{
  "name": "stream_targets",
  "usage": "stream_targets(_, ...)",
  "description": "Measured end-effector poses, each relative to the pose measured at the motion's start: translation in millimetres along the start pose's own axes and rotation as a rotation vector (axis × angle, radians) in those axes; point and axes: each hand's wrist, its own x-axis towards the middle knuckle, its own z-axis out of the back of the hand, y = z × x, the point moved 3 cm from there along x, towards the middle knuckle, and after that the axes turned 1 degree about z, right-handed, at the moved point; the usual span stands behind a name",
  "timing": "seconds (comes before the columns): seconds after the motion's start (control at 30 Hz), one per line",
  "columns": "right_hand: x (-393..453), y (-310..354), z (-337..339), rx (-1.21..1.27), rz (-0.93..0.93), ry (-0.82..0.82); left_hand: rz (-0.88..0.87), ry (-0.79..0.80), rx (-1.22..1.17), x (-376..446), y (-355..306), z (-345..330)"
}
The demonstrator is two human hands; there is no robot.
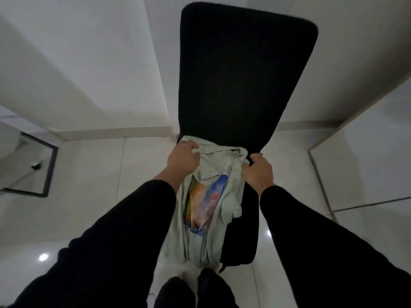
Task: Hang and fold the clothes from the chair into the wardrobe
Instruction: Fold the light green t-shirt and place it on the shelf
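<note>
Hands grip a pale green shirt (213,174) at its top edge, the left hand (183,160) and right hand (259,172) each curled into the cloth. It hangs over the black chair (242,74), a colourful print showing between its folds.

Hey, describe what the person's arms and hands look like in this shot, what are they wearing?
Both arms are covered by long, plain black sleeves that end at the wrists, with no visible logos or patterns. The left hand and right hand are bare: no gloves, and no rings, watch or bracelets can be made out. The fabric looks soft and slightly loose.
</note>
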Motion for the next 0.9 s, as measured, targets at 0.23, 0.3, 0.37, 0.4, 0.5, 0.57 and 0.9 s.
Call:
stream_targets(0.23, 113, -30, -52, -0.047, -0.060, -0.018, -0.149, 0.133, 0.431, 105, 18, -76)
stream_targets(0.3, 134, -40, -62, -0.078, -0.072, -0.017, -0.213, 0.139, 0.569, 120, 28, -98)
stream_targets(0.37, 150, -48, -72, -0.099, -0.073, -0.026, -0.222, 0.127, 0.667, 131, 39, -115)
stream_targets(0.4, 156, -50, -77, -0.113, -0.071, -0.031, -0.220, 0.107, 0.700, 136, 44, -121)
stream_targets(0.5, 168, -52, -87, -0.188, -0.073, -0.052, -0.222, 0.024, 0.746, 147, 47, -130)
stream_targets(0.57, 173, -51, -89, -0.231, -0.071, -0.078, -0.225, 0.008, 0.759, 153, 44, -131)
stream_targets(0.9, 130, -20, -65, -0.115, -0.090, -0.050, -0.113, 0.003, 0.358, 128, 16, -72)
